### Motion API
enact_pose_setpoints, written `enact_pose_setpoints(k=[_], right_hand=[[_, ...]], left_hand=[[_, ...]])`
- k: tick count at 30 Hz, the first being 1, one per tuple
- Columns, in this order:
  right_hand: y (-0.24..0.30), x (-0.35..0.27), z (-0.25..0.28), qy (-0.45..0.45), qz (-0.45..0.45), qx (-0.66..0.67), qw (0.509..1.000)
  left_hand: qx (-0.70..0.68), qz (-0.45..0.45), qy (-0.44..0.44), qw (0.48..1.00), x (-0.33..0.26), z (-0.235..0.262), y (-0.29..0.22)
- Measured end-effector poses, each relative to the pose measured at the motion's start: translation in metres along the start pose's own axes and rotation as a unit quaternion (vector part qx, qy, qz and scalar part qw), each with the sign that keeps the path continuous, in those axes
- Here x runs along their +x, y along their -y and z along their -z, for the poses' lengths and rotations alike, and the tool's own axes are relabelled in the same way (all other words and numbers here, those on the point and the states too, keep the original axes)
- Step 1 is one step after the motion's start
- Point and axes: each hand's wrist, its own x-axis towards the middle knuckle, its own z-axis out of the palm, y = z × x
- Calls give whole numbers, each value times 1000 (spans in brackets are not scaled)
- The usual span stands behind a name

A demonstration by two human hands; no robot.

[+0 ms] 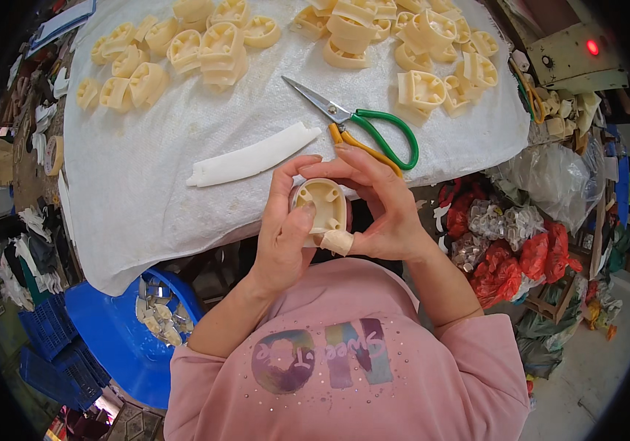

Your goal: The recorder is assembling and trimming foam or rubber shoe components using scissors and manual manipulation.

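In front of my chest, both hands hold a cream D-shaped hollow plastic piece (327,202) with small pegs inside. My left hand (283,228) closes round its left side, thumb on the rim. My right hand (381,209) curls over the far side, and its thumb presses at a pale beige flap (337,242) on the near edge. Just beyond my fingers lie scissors (351,115), one handle green and one orange, with the blades pointing far left. A curved white strip (252,156) rests to the left of them.
A white woven sheet (146,162) covers the table. Similar cream pieces (215,55) lie in groups at far left, and more (421,37) at far right. A blue tub (101,323) with scraps stands lower left. Red plastic bags (506,268) lie at right, below a machine (576,55) with a red light.
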Motion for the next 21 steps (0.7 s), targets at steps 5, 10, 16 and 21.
enact_pose_setpoints(k=[5,10,16,21], right_hand=[[-6,-1,3,8,13,21,1000],[-9,-6,-2,16,-3,44,999],[-13,-7,3,5,-6,24,1000],[-4,6,-2,-24,-264,330,906]], left_hand=[[-61,62,7,996,3,-1,-14],[-49,30,-4,998,1,4,-8],[60,1,-6,998,1,-7,-9],[42,-20,-5,999,3,-12,-4]])
